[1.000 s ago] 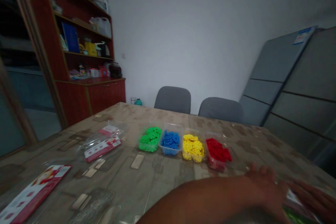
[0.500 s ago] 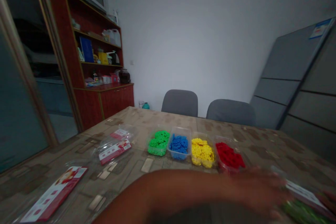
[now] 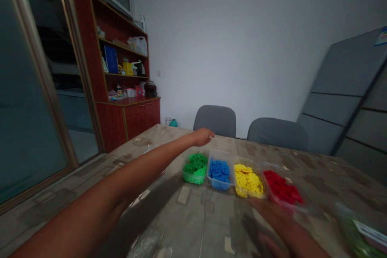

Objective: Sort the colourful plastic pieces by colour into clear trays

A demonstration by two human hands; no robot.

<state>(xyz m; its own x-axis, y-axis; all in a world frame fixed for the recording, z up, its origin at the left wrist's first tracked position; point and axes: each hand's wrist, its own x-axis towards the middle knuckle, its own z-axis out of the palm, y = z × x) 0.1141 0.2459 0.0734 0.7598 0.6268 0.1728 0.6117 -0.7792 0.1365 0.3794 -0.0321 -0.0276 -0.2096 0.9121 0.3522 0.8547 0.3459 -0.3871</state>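
My left hand (image 3: 203, 136) reaches far over the table, above and behind the tubs of green and blue pieces. Its fingers are curled together, with a small pale bit at the tips that I cannot make out. My right hand (image 3: 276, 221) is blurred at the near side of the yellow and red tubs, fingers stretched out and thumb apart, nothing seen in it. Four clear plastic tubs stand in a row, with green pieces (image 3: 196, 168), blue pieces (image 3: 219, 173), yellow pieces (image 3: 248, 180) and red pieces (image 3: 283, 187).
A clear package with green contents and a white label (image 3: 370, 231) lies at the right edge. Two grey chairs (image 3: 214, 119) stand behind the patterned tablecloth (image 3: 193, 225). My left arm covers most of the table's left side. A red-brown cabinet (image 3: 128, 117) stands beyond.
My left arm has swung from the lower right to the far middle of the table. My right hand has come in beside the tubs. The view has shifted slightly left.
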